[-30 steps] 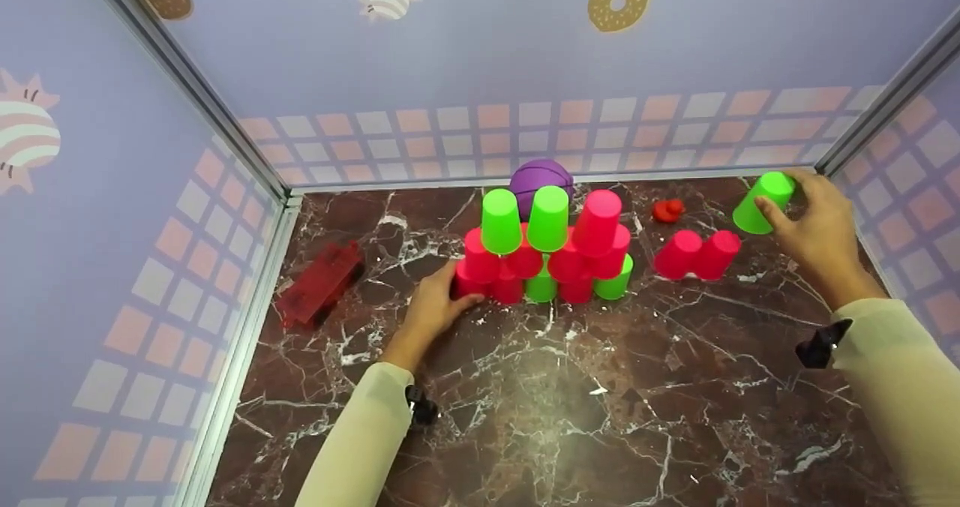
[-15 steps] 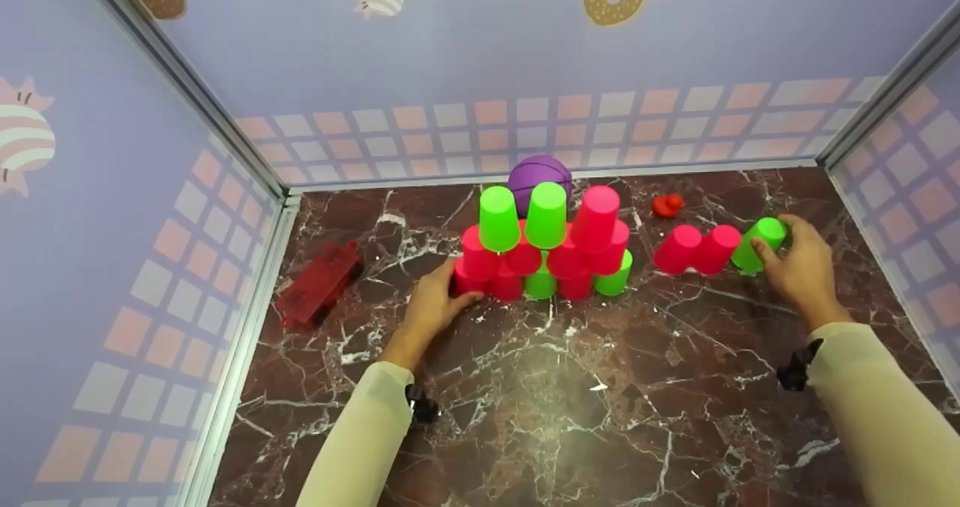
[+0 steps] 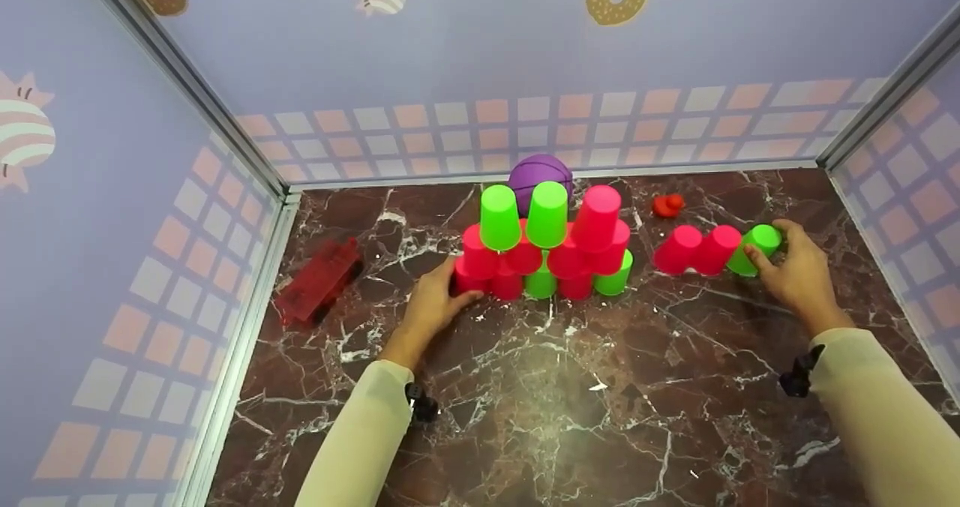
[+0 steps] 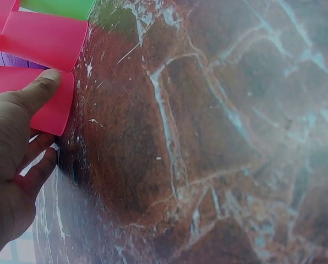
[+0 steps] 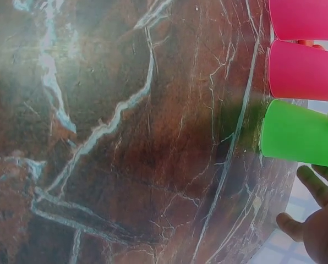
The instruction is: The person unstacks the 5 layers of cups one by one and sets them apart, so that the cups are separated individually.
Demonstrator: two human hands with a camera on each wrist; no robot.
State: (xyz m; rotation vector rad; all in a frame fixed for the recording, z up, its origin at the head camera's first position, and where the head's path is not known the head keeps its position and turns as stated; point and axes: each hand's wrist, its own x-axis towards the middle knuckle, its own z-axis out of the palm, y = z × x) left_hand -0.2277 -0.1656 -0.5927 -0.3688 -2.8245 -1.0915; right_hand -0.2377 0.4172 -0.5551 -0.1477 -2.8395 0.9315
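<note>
Upside-down cups form a three-row stack in the middle of the head view. My left hand (image 3: 433,304) holds the pink cup (image 3: 469,285) at the stack's bottom left, its thumb over the front in the left wrist view. Pink cups make up the middle row; above them stand two green cups (image 3: 500,218) and one pink cup (image 3: 598,218). To the right, my right hand (image 3: 802,276) grips a green cup (image 5: 296,133), which stands mouth down on the marbled tabletop. Close beside it are two pink cups (image 3: 680,250), also upside down. The right fingertips behind the green cup are partly hidden.
Behind the stack sits a purple ball (image 3: 540,173) near the back wall. A small red rubber duck (image 3: 667,205) stands behind the pink pair. On the left lies a translucent red block-like object (image 3: 319,282). Walls border the table (image 3: 555,417) at left, back and right.
My right hand has brought the green cup forward and down from the back right, setting it alongside the two pink cups. The left hand has stayed at the stack's corner cup.
</note>
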